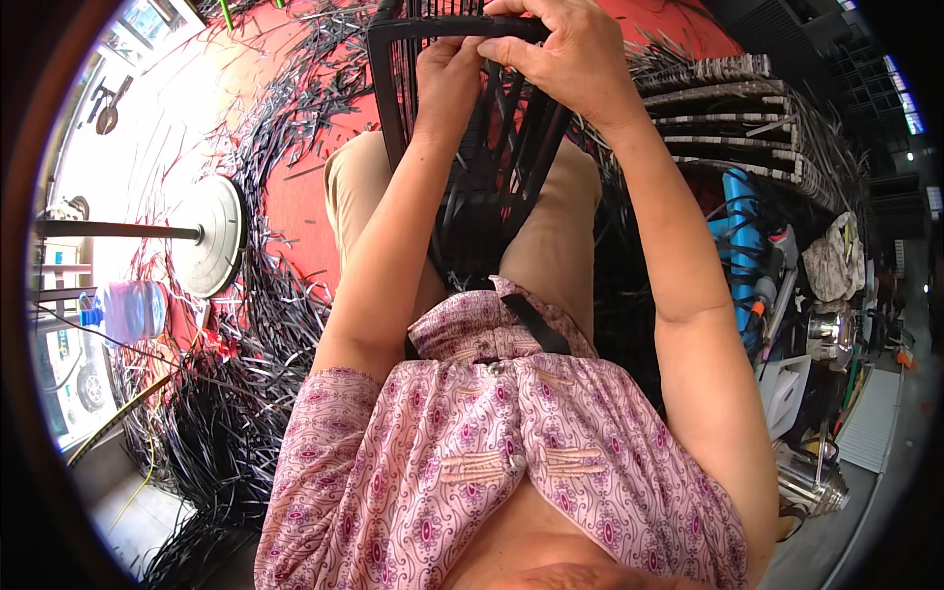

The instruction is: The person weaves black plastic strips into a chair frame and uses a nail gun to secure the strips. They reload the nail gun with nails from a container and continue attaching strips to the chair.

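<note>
A black frame (385, 93) with dark strips strung across it stands between my knees, at the top of the head view. My left hand (449, 84) is closed in a pinch just below the frame's top bar; what lies between its fingertips is too small to make out. Across from it, my right hand (575, 61) grips the same bar at its right part, thumb below and index finger above. Both thumbs come close together near the middle of the bar. Long dark strips (492, 147) run down inside the frame toward my lap.
Loose black strips (265, 177) cover the red floor (300, 211) at left. There a round stand base (208, 236) with a pole and a clear water bottle (133, 312) sit. At right are stacked woven panels (728, 123), a blue plastic object (739, 216) and a metal flask (811, 480).
</note>
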`<state>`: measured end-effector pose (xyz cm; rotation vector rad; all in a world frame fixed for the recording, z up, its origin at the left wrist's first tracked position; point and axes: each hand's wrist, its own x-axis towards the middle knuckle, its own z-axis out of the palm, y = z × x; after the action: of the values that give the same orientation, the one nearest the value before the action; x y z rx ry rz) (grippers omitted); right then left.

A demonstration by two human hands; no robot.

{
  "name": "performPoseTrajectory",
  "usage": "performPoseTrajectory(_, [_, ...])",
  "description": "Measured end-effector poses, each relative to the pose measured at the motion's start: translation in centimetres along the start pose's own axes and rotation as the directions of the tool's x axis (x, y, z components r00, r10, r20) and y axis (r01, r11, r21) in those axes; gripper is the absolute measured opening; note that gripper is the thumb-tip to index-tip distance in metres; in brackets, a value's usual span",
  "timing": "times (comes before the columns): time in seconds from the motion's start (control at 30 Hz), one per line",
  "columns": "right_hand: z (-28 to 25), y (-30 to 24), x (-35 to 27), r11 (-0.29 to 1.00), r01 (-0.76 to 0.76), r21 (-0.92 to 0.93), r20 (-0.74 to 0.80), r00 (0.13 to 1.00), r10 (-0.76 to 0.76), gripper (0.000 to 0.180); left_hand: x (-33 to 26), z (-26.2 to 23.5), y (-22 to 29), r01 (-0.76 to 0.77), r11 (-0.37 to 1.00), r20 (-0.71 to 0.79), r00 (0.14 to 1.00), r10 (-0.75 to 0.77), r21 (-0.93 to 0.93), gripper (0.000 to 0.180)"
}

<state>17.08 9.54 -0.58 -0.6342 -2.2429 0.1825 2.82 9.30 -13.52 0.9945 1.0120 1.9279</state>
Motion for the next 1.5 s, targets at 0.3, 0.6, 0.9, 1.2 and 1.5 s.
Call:
performPoseTrajectory(0.3, [-0.7, 0.8, -0.4, 0.993, 0.112, 0.043, 0.072, 0.991, -0.115, 0.031, -6.5, -0.2, 4.6, 0.115, 0.985, -0.016, 0.993, -0.114, 0.127, 0.031])
performPoseTrajectory(0.6, [1.0, 3.3, -1.2, 0.987, 0.163, -0.015, 0.039, 0.986, -0.162, 0.042, -7.5, 0.7, 14.4, 0.223, 0.906, 0.160, 0.942, -0.295, 0.361, 0.031])
performPoseTrajectory(0.9, [2.0, 2.2, -0.6, 0.985, 0.116, 0.130, -0.207, 0.974, -0.088, 0.032, -2.2, 1.1, 17.1, 0.287, 0.921, 0.233, 0.908, -0.349, 0.264, 0.037])
performPoseTrajectory(1.2, [2.1, 4.5, 3.5, 0.954, -0.213, 0.211, 0.233, 0.959, 0.162, 0.028, -7.7, -1.5, 11.6, 0.316, 0.918, 0.047, 0.941, -0.336, 0.238, 0.044])
performPoseTrajectory(1.5, [2.2, 4.5, 5.6, 0.847, -0.482, 0.226, 0.639, 0.729, 0.245, 0.019, -3.9, 0.0, 3.9, 0.001, 0.971, 0.002, 1.000, -0.001, 0.239, 0.051])
